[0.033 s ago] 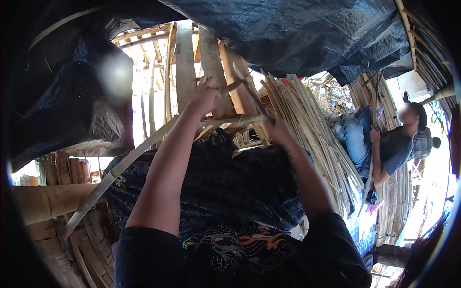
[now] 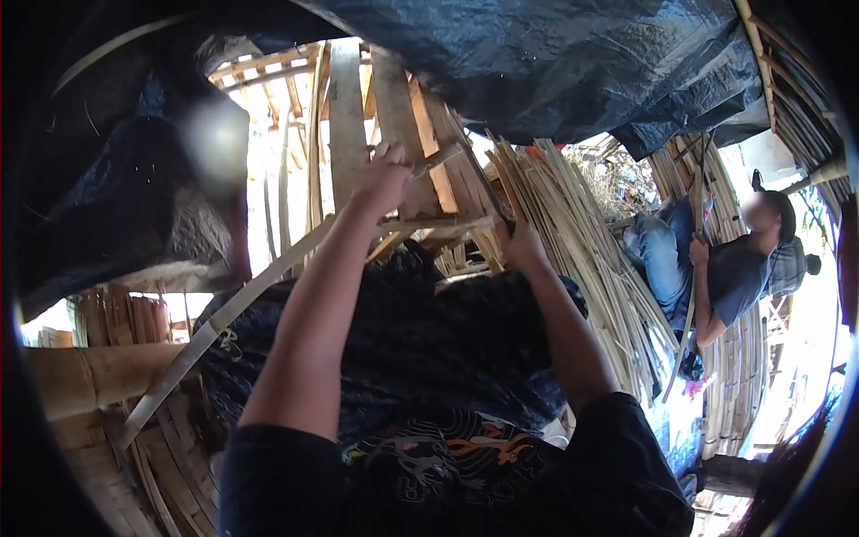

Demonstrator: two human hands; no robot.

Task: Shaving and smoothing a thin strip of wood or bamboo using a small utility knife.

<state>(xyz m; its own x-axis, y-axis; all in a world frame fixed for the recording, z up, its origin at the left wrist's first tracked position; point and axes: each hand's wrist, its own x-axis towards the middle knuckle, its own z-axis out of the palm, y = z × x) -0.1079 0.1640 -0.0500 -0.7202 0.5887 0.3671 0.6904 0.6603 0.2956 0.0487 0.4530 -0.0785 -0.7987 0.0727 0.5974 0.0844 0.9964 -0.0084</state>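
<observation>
My left hand (image 2: 385,179) is closed around a long pale bamboo strip (image 2: 210,329). The strip runs from the lower left, passes behind my left forearm, and a short end of it (image 2: 438,160) seems to stick out past my fingers. Gripped in my right hand (image 2: 523,246) is a long knife (image 2: 479,174), its narrow dark blade slanting up and left. The blade's edge is close to the strip's short end; whether they touch I cannot tell. A horizontal wooden bar (image 2: 438,224) lies just below both hands.
Upright wooden boards (image 2: 345,125) stand ahead. A bundle of thin bamboo slats (image 2: 573,224) leans to the right, and beyond it a person (image 2: 738,268) sits holding a strip. Dark plastic sheeting (image 2: 573,63) hangs overhead. A thick bamboo pole (image 2: 98,371) lies at left.
The knife has shifted slightly and its blade now shows sharper than before. My right hand has moved a little right and down. My left hand stays almost in place with the strip.
</observation>
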